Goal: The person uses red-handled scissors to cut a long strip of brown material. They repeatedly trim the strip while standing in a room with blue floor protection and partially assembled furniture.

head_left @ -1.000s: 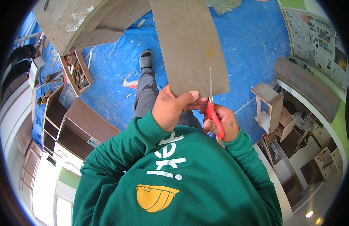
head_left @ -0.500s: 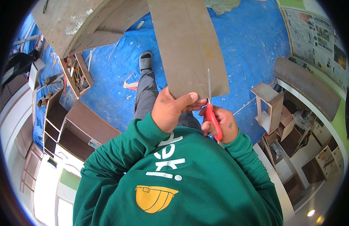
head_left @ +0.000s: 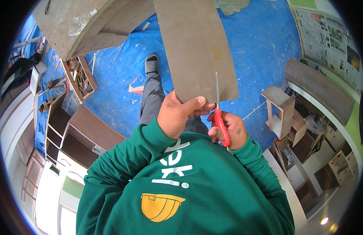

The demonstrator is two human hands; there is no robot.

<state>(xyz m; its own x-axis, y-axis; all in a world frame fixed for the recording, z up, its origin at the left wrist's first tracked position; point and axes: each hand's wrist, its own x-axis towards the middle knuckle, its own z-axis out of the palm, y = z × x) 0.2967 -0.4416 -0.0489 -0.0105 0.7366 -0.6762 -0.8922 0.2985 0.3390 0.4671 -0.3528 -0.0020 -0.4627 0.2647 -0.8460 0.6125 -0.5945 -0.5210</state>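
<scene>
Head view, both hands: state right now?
Left hand: closed, pinching the near edge of the brown sheet, thumb on top.
Right hand: closed on the handles of the red-handled scissors.

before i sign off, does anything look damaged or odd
Yes: a yellowish stain on the long flat brown sheet, and white patches on the large brown wooden piece at upper left; both break otherwise mostly brown surfaces.

Head cam, L of pr: wide fisheye, faces dn, nr chest (head_left: 216, 176).
</scene>
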